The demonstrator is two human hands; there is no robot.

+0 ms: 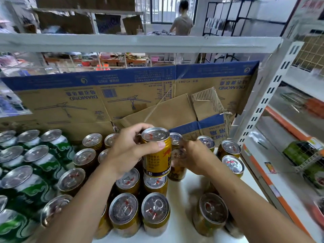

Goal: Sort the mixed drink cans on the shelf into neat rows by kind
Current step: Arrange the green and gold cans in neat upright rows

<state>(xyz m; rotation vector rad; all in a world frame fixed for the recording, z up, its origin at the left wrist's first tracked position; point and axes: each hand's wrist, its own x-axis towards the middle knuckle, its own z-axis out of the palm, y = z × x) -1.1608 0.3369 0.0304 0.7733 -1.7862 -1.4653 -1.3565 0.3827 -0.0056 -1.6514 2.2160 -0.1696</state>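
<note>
- Right now my left hand point(129, 151) grips a gold can point(157, 155) round its upper body, upright, raised just above the standing gold cans point(124, 213).
- My right hand point(194, 155), blurred, curls round a second gold can point(177, 173) just beside it.
- Green cans point(43, 160) stand in rows at the left of the white shelf point(185, 204).

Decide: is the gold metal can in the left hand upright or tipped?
Upright: gold metal can in left hand shows its lid on top.

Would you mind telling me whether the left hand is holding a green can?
No, the left hand grips a gold can, while the green cans stand untouched at left.
</note>
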